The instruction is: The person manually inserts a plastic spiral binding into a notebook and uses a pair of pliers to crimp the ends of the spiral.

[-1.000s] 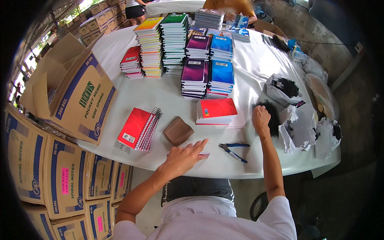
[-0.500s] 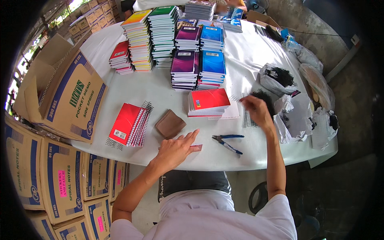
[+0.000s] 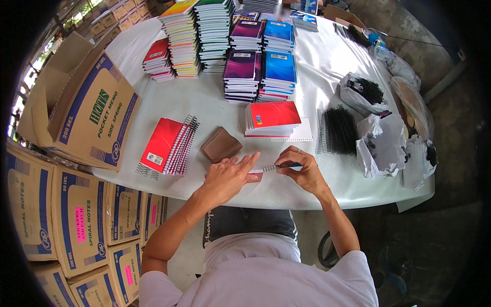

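Note:
My left hand [image 3: 227, 180] lies over a small notebook [image 3: 255, 176] at the table's near side, thumb on its edge and fingers stretched forward; most of the notebook is hidden beneath it. Between the fingers of my right hand [image 3: 303, 173] is a dark spiral wire [image 3: 269, 168], its free end at the notebook's right end. Whether the wire has entered the holes, I cannot tell. A bit of blue pliers handle [image 3: 295, 165] shows at my right hand, the rest covered. Just beyond my left hand sits a brown block [image 3: 221, 145].
Red notebooks with wire coils [image 3: 162, 146] lie fanned at left, beside a large open carton [image 3: 97, 112]. Ahead are a red notebook stack [image 3: 273, 114] and tall coloured stacks [image 3: 243, 66]. Black wire coils [image 3: 337, 130] and paper-wrapped bundles [image 3: 381, 146] lie at right.
My right hand has come from the coil pile at right to the notebook under my left hand, bringing a spiral wire. It now covers most of the pliers. The view has shifted slightly.

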